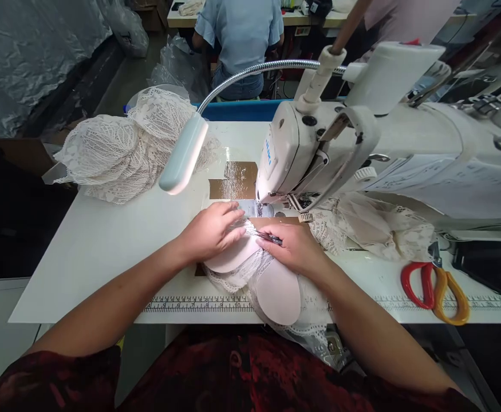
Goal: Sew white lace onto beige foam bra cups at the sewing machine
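Note:
A white lace bra (278, 292) with smooth pale cups lies at the front of the sewing table, partly hanging over its edge. My left hand (211, 229) rests on the left cup and grips the lace along its upper edge between thumb and fingers. Closed around small dark thread snips (271, 237), my right hand (295, 243) is on the other side of that edge. The tips of the snips point left and meet the lace close to my left fingers. Just beyond both hands stands the needle area of the white sewing machine (282, 154).
A pile of lace pieces (108, 149) lies at the back left, beneath a gooseneck lamp (184, 154). More lace (374, 223) sits under the machine arm. Red-and-yellow-handled scissors (434, 289) lie at right, near a printed ruler (198, 304). A person (244, 46) sits beyond the table.

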`<act>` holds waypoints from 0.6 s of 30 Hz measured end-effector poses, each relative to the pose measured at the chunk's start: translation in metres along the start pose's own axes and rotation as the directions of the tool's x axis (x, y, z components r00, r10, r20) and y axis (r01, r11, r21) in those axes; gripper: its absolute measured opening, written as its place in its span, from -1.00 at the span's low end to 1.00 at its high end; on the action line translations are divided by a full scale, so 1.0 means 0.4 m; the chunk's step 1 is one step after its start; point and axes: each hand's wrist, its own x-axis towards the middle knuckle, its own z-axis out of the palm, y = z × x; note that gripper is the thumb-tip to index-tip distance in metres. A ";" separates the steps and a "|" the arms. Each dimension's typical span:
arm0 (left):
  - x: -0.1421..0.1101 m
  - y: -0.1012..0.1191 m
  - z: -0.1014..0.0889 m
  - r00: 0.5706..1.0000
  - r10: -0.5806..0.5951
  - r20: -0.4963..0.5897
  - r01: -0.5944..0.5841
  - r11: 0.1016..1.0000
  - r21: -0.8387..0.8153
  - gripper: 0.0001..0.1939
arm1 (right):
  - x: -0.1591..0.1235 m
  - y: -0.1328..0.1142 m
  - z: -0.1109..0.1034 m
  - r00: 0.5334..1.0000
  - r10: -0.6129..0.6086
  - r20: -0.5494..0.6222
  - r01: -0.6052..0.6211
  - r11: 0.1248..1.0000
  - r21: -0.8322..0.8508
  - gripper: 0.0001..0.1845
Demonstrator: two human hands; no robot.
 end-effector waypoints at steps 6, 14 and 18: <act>0.051 -0.014 -0.013 0.980 -0.088 0.180 0.083 0.996 0.037 -0.75 | -0.002 -0.001 0.006 0.985 0.152 -0.083 -0.140 0.981 0.136 -0.80; 0.008 0.010 -0.052 0.895 -0.142 0.422 0.420 0.583 -0.695 -0.77 | -0.004 -0.019 0.011 0.991 0.131 0.008 -0.120 0.885 0.449 -0.67; -0.026 0.019 -0.042 0.846 -0.071 0.529 0.533 0.112 -0.838 -0.73 | -0.009 -0.024 0.002 0.979 0.202 -0.016 -0.165 0.839 0.519 -0.73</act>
